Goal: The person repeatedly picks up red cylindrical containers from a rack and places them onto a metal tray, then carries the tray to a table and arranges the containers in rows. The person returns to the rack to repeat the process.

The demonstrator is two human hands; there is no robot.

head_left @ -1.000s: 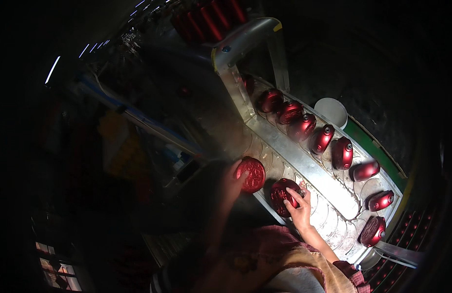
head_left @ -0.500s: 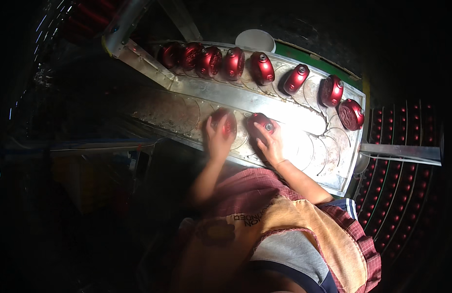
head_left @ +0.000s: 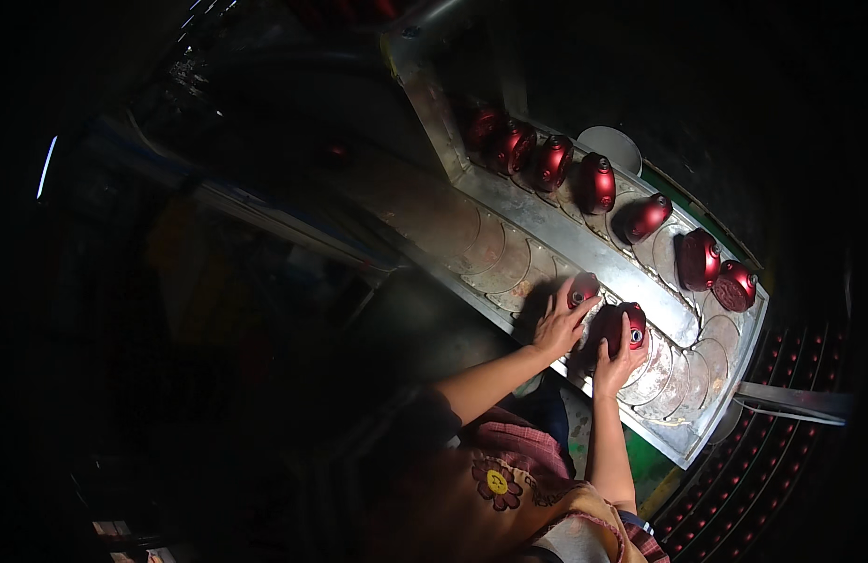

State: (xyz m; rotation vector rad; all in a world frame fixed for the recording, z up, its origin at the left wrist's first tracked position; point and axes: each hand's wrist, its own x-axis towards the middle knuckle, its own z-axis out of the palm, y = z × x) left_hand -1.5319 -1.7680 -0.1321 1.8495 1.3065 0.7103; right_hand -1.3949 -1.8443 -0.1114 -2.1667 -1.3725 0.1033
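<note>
red shells (head_left: 626, 324) on metal tray (head_left: 584, 249): both hands gripping one each, l (head_left: 558, 324) & r (head_left: 617, 361).

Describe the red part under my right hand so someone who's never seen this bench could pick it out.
Start at the long metal tray with round recesses running diagonally. Seven red rounded caps line its far row; on the near row sit only two. Yours is the right one under the right hand, showing a small pale hole, beside the left hand.
</note>
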